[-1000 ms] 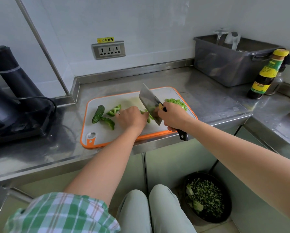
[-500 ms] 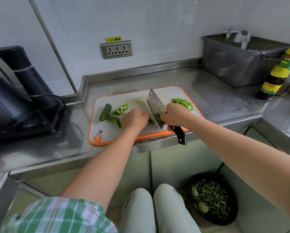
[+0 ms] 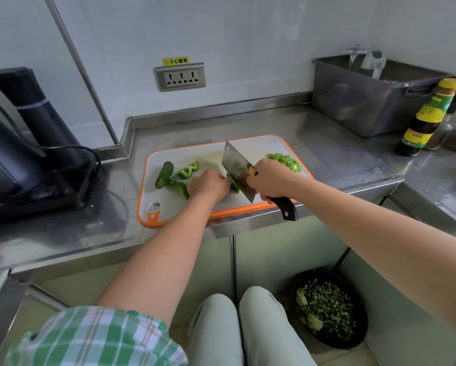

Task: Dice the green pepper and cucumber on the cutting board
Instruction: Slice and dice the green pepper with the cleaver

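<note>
Flagging a nick risk I see on the cutting board (image 3: 168,204): left hand (image 3: 209,184) fingers curled onto the pepper strip (image 3: 234,186) sit right against the cleaver (image 3: 237,167) clamped in the right hand (image 3: 267,178), cucumber (image 3: 164,174) lying at the board's left, so any strip slip drags knuckles under.

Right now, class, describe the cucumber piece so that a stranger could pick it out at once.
Find the orange-rimmed cutting board on the steel counter. At its left end lies the cucumber. Unlike the brighter, curled pepper strips beside it, it is dark, bumpy and solid.
</note>
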